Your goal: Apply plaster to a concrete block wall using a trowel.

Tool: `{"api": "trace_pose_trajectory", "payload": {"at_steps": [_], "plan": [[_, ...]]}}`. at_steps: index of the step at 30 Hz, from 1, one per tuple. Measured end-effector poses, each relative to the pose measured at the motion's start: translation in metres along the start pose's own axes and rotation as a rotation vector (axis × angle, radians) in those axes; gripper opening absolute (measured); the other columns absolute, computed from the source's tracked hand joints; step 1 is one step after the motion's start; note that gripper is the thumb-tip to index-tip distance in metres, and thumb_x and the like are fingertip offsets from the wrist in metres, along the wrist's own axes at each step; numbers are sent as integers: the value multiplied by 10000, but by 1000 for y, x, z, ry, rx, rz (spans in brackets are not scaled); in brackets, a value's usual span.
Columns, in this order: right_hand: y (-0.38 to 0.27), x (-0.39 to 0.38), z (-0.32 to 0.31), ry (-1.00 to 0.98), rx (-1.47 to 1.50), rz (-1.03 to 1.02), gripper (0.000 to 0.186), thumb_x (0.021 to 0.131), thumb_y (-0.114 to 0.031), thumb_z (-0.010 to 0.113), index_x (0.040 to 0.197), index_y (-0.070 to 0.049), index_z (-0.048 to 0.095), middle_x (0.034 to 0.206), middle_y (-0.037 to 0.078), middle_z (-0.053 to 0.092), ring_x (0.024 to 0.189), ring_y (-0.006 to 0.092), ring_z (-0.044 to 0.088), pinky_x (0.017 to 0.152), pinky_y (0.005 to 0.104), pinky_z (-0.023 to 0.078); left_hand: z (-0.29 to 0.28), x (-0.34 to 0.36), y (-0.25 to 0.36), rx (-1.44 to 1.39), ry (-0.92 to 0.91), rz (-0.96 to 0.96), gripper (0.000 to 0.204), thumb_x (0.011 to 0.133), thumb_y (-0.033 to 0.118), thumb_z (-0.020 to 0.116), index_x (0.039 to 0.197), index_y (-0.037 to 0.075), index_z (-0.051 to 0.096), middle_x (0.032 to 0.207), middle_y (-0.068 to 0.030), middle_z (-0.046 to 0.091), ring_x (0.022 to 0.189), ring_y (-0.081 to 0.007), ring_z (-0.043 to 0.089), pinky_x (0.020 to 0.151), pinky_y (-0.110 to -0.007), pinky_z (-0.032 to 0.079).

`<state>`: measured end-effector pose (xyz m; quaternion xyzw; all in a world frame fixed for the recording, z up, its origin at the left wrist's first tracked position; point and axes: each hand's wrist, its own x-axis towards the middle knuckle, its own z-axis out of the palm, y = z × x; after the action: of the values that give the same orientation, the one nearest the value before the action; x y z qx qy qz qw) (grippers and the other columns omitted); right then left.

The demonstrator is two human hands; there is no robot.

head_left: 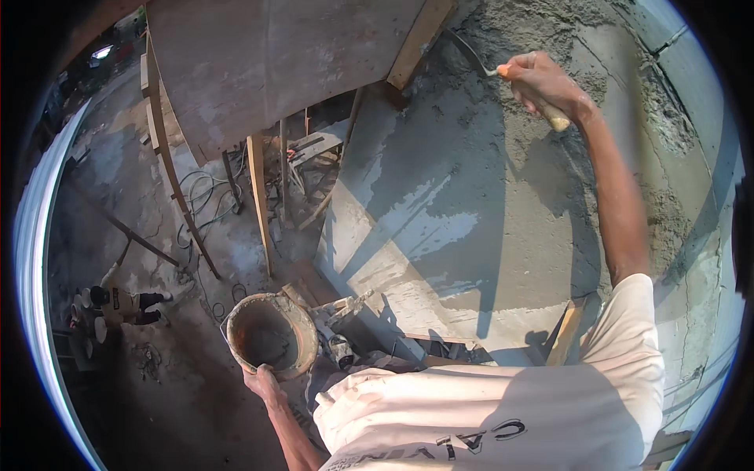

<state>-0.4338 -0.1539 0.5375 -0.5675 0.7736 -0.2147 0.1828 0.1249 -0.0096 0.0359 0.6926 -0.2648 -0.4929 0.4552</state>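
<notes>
My right hand (542, 86) is closed around the wooden handle of a trowel (473, 56), whose dark blade rests at or just over a rough, grey mortar surface (526, 31) in the upper right. Below it spreads smoother damp mortar (440, 157), with paler patches and a lighter band (377, 243) along its lower left. Low in the view, my left hand (265, 383) grips a round, mortar-crusted bucket (302, 330) by its lower rim; dark residue shows inside.
A board panel (275, 63) with timber edging overhangs at upper left, above wooden props (258, 196), hoses and scrap. On the ground far below at left, another person (118, 304) works. A cracked concrete face (699, 196) runs along the right. Timber offcuts (569, 326) sit below the mortar.
</notes>
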Motion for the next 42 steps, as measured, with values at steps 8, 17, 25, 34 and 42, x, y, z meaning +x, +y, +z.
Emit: {"api": "trace_pose_trajectory", "payload": {"at_steps": [8,17,25,34,42], "plan": [[73,15,74,207,-293,174,353,979,-223,654,1065,110,734,750,174,697,567,267,676,609,430,549,42,4,20,-115,-210,66,537,717,-53,532,1242,-52,643,1111,-47,669,921,-156,612,779,-271,500],[-5,-77,-34,535,-927,86,317,1010,-238,652,1124,48,727,850,237,734,802,357,741,764,490,568,54,14,7,-122,-209,100,532,708,-51,533,1226,-50,653,1079,-51,676,893,-163,622,768,-280,507],[-88,-134,12,212,-541,-222,371,1003,-354,714,1077,9,735,759,139,700,747,245,719,733,402,599,17,27,-27,-75,-159,91,578,689,-46,533,1255,-56,652,1132,-72,691,953,-202,653,805,-292,522],[-1,-9,58,265,-424,-125,330,1010,-260,663,1089,48,749,697,123,635,650,208,616,674,414,518,12,-3,38,-40,-108,78,550,729,-64,528,1264,-48,654,1016,-34,670,820,-129,591,739,-266,496],[-35,-77,269,-558,-438,-385,393,955,-335,707,1125,18,710,894,246,726,833,424,713,807,490,558,75,31,94,-16,-131,100,474,785,-23,561,1243,-45,684,944,-48,695,784,-125,602,758,-298,522]]}}
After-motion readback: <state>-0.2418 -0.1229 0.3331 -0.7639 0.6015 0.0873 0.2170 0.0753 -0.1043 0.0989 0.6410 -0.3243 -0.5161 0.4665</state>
